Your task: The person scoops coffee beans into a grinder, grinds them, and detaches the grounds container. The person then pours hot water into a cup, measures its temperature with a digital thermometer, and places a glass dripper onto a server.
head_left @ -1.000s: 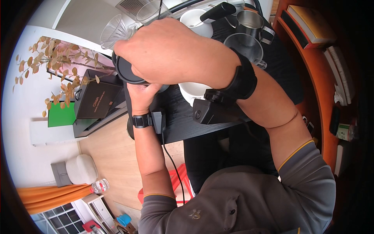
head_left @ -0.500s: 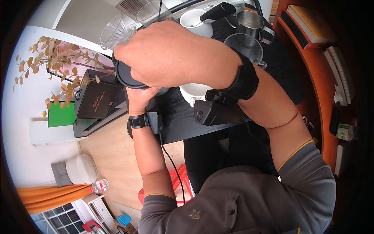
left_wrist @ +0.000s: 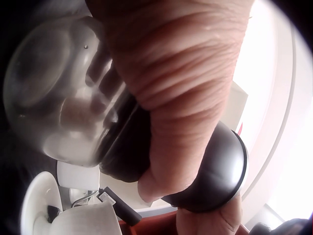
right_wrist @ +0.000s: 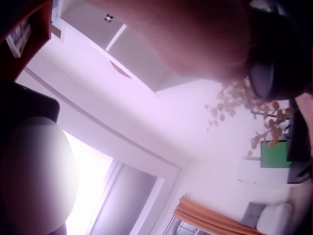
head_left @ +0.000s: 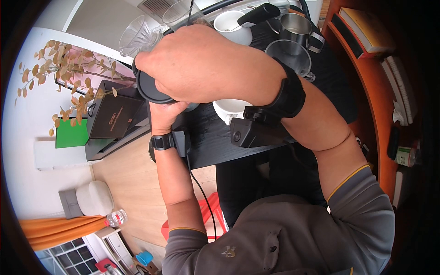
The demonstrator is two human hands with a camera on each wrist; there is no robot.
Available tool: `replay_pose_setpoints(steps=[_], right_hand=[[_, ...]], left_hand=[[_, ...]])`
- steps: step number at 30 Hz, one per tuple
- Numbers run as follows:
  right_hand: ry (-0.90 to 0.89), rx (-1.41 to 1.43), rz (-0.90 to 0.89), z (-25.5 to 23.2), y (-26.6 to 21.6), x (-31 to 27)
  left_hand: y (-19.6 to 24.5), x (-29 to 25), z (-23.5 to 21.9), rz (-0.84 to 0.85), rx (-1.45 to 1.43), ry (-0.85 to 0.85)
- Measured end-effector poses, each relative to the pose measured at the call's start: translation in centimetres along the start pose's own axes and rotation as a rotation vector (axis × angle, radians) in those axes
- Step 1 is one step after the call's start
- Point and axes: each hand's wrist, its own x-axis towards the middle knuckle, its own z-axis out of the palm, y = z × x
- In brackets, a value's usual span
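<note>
Both hands are on what looks like a coffee grinder, with a black body (left_wrist: 215,171) and a round glass jar (left_wrist: 54,93) in the left wrist view. My left hand (head_left: 164,117) wraps round its black middle, the thumb lying across it. From above, my right hand (head_left: 201,64) grips the wide black top (head_left: 151,89) over the rim, hiding much of it in the head view. Right-hand fingers (left_wrist: 210,218) show against the black rim in the left wrist view. A white cup (head_left: 229,107) stands below the right wrist, partly covered.
On the black table (head_left: 213,140) stand a ribbed clear dripper (head_left: 137,36), a white cup (head_left: 224,23) with a black-handled tool (head_left: 256,15), a steel pitcher (head_left: 295,27) and a glass mug (head_left: 286,55). A dark box (head_left: 117,114) and dried branches (head_left: 73,73) are at the left.
The black top and left wrist have shifted slightly left and the top sits a little lower in view. Both hands keep their hold; the last half second shows almost no motion.
</note>
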Motion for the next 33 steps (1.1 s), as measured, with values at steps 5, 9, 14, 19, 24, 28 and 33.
replay_pose_setpoints(steps=[5,9,14,19,24,28,33], right_hand=[[0.03,-0.003,0.003,0.0,-0.1,0.0],[0.087,-0.022,0.009,0.4,0.0,-0.2],[0.101,-0.036,0.06,0.5,-0.3,0.0],[0.102,0.003,0.079,0.6,-0.1,0.2],[0.066,0.018,0.088,0.5,-0.2,0.3],[0.049,0.009,0.094,0.4,-0.2,0.3],[0.021,0.02,0.044,-0.1,-0.3,0.1]], left_hand=[[0.4,0.1,0.6,0.018,-0.022,0.016],[0.9,0.5,0.8,0.102,0.038,0.016],[1.2,0.6,1.2,0.161,0.051,0.037],[1.1,0.6,1.1,0.088,-0.03,0.004],[0.1,0.6,0.7,0.156,0.034,0.027],[1.0,0.6,1.3,0.112,0.0,0.038],[0.8,0.1,0.6,0.116,0.039,0.015]])
